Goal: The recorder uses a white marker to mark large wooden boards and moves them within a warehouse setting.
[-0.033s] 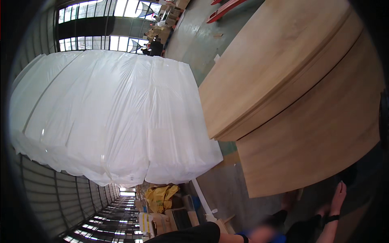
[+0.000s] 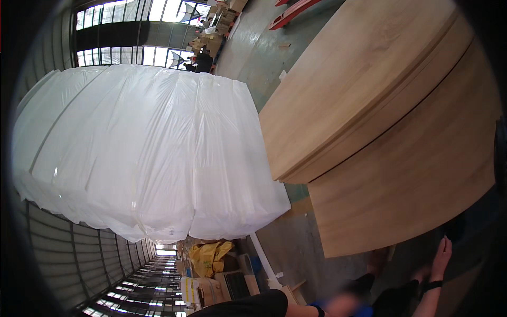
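Note:
My right hand [image 2: 442, 256], with a black band at the wrist, is raised at the lower right. Its fingers are stretched out side by side, and I see nothing in them. It is just below the curved lower edge of a large wood-grain panel [image 2: 401, 190], apart from it as far as I can tell. Above that panel, across a dark seam, lies another wood-grain panel [image 2: 359, 90] with a grooved edge. My left arm, black-sleeved and banded at the wrist, reaches in along the bottom edge. My left hand [image 2: 339, 305] is a blur beside something blue [image 2: 364, 309], so its fingers cannot be made out.
A big stack wrapped in white plastic film [image 2: 158, 153] fills the left. Below it are a yellow sack [image 2: 211, 258], cardboard boxes [image 2: 208, 290] and a long white strip [image 2: 264, 259] on the floor. A red metal frame [image 2: 296, 13] stands at the top.

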